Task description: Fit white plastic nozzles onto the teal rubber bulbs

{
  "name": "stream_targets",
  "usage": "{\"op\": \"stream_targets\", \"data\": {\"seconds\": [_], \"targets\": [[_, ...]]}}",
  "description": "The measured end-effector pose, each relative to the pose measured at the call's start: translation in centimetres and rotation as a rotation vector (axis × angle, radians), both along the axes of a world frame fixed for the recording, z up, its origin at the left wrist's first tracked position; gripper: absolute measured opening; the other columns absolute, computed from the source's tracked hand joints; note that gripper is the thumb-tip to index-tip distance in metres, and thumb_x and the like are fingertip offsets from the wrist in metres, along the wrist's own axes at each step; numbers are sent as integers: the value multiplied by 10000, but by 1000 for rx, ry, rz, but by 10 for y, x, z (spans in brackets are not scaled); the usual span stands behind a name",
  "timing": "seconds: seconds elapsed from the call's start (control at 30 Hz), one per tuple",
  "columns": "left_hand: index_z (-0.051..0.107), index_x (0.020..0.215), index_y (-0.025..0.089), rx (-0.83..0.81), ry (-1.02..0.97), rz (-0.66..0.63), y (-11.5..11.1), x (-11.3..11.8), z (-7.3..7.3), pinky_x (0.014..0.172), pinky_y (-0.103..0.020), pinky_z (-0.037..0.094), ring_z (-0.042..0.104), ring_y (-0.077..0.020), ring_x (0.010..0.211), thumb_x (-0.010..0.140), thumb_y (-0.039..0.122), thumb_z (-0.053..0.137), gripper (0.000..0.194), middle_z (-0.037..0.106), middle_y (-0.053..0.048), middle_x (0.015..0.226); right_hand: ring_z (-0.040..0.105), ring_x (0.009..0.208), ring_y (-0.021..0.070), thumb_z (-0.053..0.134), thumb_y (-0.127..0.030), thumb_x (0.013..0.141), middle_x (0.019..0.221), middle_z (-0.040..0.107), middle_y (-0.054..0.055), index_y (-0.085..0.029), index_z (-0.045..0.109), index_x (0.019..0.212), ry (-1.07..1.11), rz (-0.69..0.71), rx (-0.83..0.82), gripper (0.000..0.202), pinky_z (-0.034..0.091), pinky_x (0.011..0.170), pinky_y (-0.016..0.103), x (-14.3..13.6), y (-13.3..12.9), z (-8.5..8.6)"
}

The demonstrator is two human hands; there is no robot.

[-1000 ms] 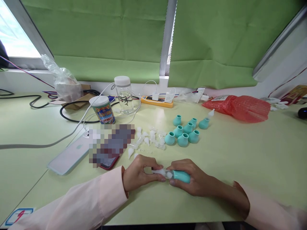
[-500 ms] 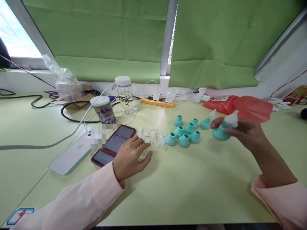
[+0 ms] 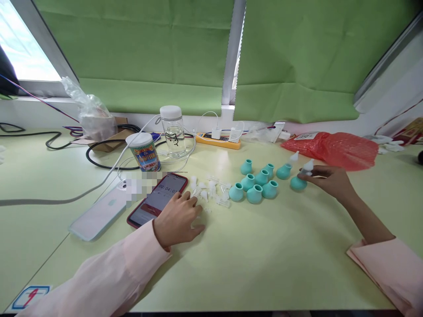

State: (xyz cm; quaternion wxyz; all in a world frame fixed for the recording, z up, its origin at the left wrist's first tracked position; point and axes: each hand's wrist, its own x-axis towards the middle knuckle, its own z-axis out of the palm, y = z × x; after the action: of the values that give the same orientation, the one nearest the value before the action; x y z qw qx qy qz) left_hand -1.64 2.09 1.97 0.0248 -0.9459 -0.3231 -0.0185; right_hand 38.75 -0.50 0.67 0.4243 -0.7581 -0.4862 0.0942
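Note:
My right hand pinches the neck of a teal squeeze bulb fitted with a translucent nozzle, like a nasal aspirator. It stands upright at table level. Just behind it is another teal bulb with a nozzle on top. Several open-necked teal bulbs are grouped to the left. My left hand hovers palm down with bent fingers and thumb apart, at the near left side of a scatter of small clear plastic pieces. Nothing shows in its grasp; its fingertips are partly hidden.
A red-cased phone showing a timer lies by my left wrist, with a pale-cased phone further left. Behind stand a printed canister and a lidded bottle among cables. A power strip and red bubble wrap lie at the back.
My right hand has lowered the bulb with its nozzle to the table, beside the other nozzle-fitted bulb. My left hand has shifted slightly left and its fingers have bent more.

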Motion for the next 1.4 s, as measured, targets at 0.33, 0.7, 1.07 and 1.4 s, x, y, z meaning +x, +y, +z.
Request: {"op": "stream_targets", "data": {"seconds": [0.33,0.7,1.07,1.4], "targets": [[600,959,172,43,-90,-2,4,4,-12,708,-337,403,490,-213,815,827,257,461,211,567,-93,864,596,702,224,704,-399,516,784,651,109,-127,635,850,-120,-2,-99,436,441,644,329,-3,-1,2],[638,765,151,101,-116,19,5,12,-26,688,-328,387,465,-207,828,832,208,478,183,579,-72,781,571,596,131,655,-177,661,634,627,45,-165,593,743,-997,147,750,103,424,549,227,-103,-38,25],[647,736,135,124,-126,62,3,10,-26,681,-338,401,459,-218,808,803,230,526,168,577,-95,791,558,649,154,434,-245,857,730,610,65,-127,591,864,-988,698,145,197,290,472,236,-204,-5,-24],[634,739,122,175,-174,-14,-1,11,-33,653,-344,414,461,-226,802,824,156,477,181,565,-92,727,553,629,171,497,-242,777,732,596,73,-116,585,787,-832,664,-90,155,269,470,245,-220,-2,-20]]}}
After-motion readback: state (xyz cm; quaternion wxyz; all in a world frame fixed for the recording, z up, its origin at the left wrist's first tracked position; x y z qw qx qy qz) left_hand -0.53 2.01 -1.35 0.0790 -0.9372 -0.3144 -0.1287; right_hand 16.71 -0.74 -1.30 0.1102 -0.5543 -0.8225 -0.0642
